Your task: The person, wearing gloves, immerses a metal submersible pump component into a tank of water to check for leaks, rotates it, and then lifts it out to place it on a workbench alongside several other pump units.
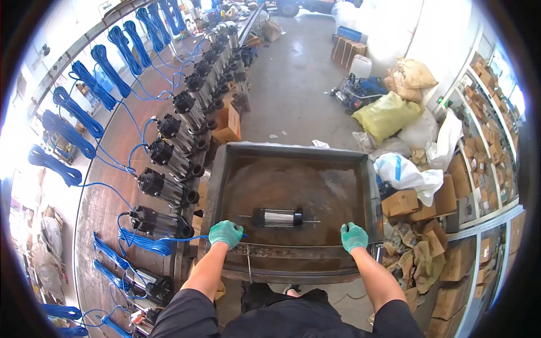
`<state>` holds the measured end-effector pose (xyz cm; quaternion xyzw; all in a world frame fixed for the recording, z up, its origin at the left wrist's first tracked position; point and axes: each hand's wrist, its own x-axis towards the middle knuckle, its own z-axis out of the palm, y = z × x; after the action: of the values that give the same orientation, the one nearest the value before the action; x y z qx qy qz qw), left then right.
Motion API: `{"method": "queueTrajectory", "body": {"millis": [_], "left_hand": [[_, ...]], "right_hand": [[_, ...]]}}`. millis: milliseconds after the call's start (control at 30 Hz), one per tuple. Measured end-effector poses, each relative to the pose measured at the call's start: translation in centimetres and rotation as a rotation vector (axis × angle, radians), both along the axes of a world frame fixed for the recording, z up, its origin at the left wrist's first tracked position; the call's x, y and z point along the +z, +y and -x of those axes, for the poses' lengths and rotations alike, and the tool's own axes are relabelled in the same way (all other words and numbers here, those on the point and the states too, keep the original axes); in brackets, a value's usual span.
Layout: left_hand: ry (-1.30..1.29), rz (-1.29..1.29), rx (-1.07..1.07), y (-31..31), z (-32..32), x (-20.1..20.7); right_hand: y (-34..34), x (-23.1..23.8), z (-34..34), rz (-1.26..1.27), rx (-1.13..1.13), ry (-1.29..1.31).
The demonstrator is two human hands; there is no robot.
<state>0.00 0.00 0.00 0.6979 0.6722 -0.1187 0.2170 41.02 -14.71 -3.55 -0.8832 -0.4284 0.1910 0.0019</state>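
A metal tank (293, 147) of brownish water stands in front of me. In it lies a silver cylinder with black ends (279, 218), a thin rod sticking out at each side. My left hand (225, 232), in a green glove, is closed around a blue cable (194, 239) at the tank's near left corner. A short blue end pokes out past the fingers. My right hand (354, 236), gloved in green too, is closed over the near right part of the tank. What its fingers hold, if anything, is hidden.
On the left, a long bench (101, 197) carries a row of black-and-silver pumps (163, 186). Coiled blue cables (67, 132) hang from a rail. To the right are sacks (389, 115), cardboard boxes (400, 203) and shelving (490, 222). A brown carton (227, 121) sits beyond the tank.
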Motion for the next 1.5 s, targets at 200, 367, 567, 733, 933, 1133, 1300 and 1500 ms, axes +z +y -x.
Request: {"method": "queueTrajectory", "body": {"millis": [200,367,567,733,933,1133,1300,1500], "left_hand": [[-0.009,-0.151,0.01,0.6,-0.3,-0.2],[0.002,-0.106,0.008,-0.3,0.1,-1.8],[0.025,-0.102,-0.016,0.7,-0.4,-1.4],[0.035,-0.104,-0.015,0.7,-0.3,-1.6],[0.027,-0.095,-0.007,0.6,-0.3,-1.4],[0.039,-0.092,-0.002,0.8,-0.2,-1.9],[0.03,-0.086,0.0,0.5,-0.5,-1.1],[0.029,-0.085,0.007,0.6,-0.6,-1.1]], "right_hand": [[0.3,-1.2,-0.8,-0.154,0.095,-0.094],[-0.1,0.5,0.0,-0.041,0.029,-0.019],[0.8,0.5,-0.4,-0.028,0.033,-0.036],[0.8,0.2,-0.4,-0.038,0.035,-0.036],[0.6,0.0,-0.3,-0.064,0.052,-0.05],[0.6,0.2,-0.4,-0.051,0.052,-0.048],[0.8,0.5,-0.2,-0.036,0.053,-0.043],[0.8,0.8,-0.1,-0.052,0.034,-0.041]]}}
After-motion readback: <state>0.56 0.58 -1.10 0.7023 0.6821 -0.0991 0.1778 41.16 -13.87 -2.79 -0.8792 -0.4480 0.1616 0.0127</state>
